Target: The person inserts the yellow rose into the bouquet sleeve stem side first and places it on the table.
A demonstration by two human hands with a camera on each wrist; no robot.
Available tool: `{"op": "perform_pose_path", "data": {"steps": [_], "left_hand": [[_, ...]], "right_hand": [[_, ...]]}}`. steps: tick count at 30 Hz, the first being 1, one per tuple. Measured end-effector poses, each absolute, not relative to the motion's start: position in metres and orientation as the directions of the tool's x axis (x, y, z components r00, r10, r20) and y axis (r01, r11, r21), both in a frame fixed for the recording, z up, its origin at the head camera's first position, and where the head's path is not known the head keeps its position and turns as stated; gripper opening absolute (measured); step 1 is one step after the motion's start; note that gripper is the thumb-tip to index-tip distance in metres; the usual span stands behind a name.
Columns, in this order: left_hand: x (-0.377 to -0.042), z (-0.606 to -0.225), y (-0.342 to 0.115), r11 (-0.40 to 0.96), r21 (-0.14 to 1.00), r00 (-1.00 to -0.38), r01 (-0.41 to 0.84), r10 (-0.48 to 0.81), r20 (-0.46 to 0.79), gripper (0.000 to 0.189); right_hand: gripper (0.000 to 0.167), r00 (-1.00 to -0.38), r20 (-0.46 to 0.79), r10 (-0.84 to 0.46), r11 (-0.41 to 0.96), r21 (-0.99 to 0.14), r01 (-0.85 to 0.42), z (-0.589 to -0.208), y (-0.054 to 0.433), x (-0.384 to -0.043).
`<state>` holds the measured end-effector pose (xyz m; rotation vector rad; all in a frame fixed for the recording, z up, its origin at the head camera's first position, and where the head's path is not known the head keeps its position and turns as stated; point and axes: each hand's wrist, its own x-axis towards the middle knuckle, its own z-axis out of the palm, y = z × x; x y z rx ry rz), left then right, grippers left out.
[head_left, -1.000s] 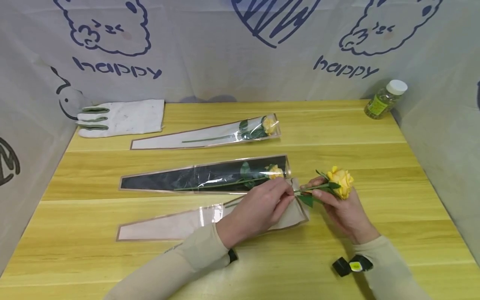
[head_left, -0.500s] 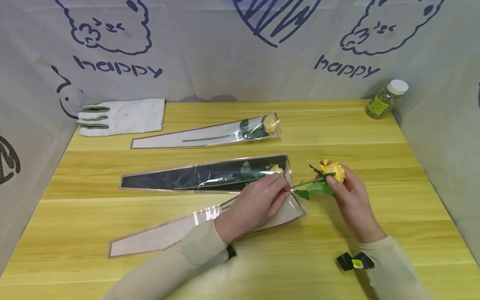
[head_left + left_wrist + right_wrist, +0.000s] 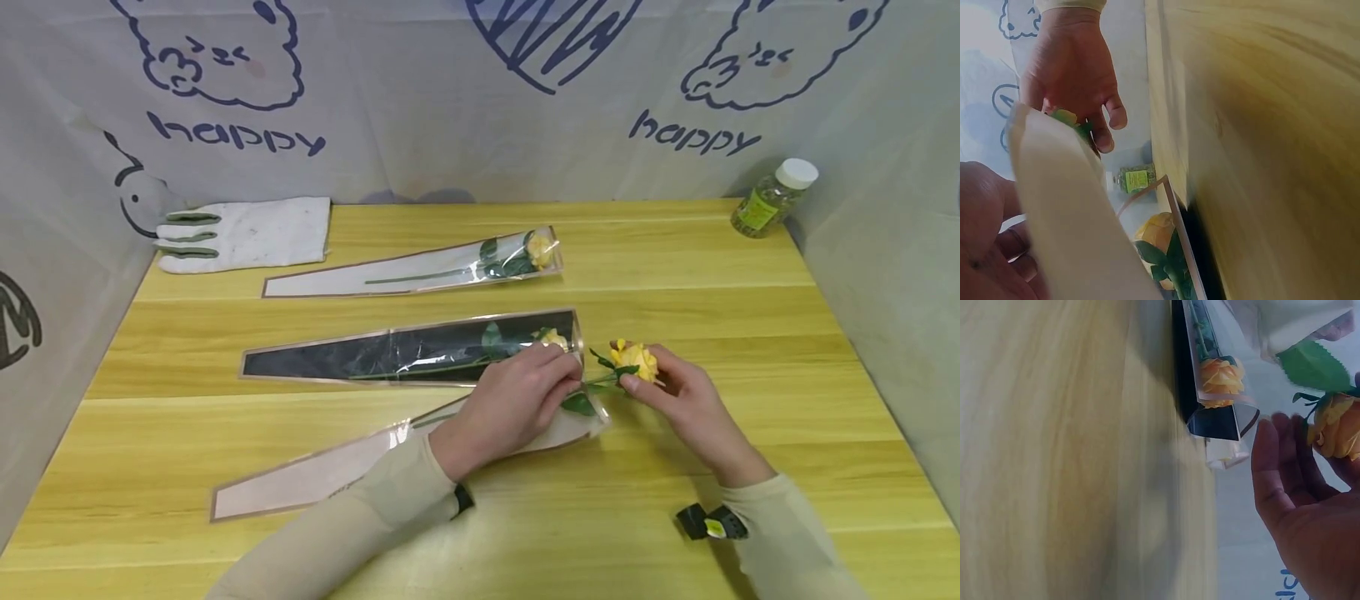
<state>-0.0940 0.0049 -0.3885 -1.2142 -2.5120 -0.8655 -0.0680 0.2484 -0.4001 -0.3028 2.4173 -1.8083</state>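
In the head view my right hand (image 3: 697, 408) pinches a yellow rose (image 3: 634, 360) just below its bloom. The stem runs leftward into the wide mouth of a pale flower sleeve (image 3: 277, 479), and a green leaf (image 3: 577, 405) lies at that mouth. My left hand (image 3: 517, 400) pinches the sleeve's rim and hides part of the stem. Close beyond lies a black-backed sleeve (image 3: 315, 358) with a yellow rose inside. From the right wrist, the rose (image 3: 1339, 425) appears against the fingers, under a large leaf (image 3: 1314, 365). The pale sleeve (image 3: 1072, 200) blocks much of the left wrist view.
Farther back on the wooden table (image 3: 675, 275) lies a white sleeve (image 3: 322, 283) holding another yellow rose. A white work glove (image 3: 273, 233) is at the back left. A white-capped bottle (image 3: 772, 200) stands in the back right corner. Printed cloth walls surround the table.
My right hand has moved the rose leftward, so its stem and a leaf sit deeper in the pale sleeve. The sleeve's narrow end has swung toward the near left. My left hand stays at the mouth.
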Motion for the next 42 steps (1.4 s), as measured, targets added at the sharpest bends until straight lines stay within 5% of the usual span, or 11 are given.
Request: {"op": "perform_pose_path", "data": {"steps": [11, 19, 42], "left_hand": [[-0.095, -0.387, 0.004, 0.476, 0.380, -0.605, 0.793, 0.690, 0.397, 0.006], [-0.095, -0.388, 0.007, 0.462, 0.363, -0.585, 0.809, 0.699, 0.412, 0.011], [-0.094, -0.390, 0.012, 0.354, 0.417, -0.529, 0.837, 0.719, 0.452, 0.008]], "right_hand": [[0.040, -0.975, 0.056, -0.214, 0.296, -0.948, -0.119, -0.398, 0.248, -0.067], [0.026, -0.971, 0.052, -0.235, 0.233, -0.967, -0.108, -0.403, 0.239, -0.065], [0.024, -0.949, 0.108, -0.296, 0.302, -0.932, -0.201, -0.402, 0.243, -0.065]]}}
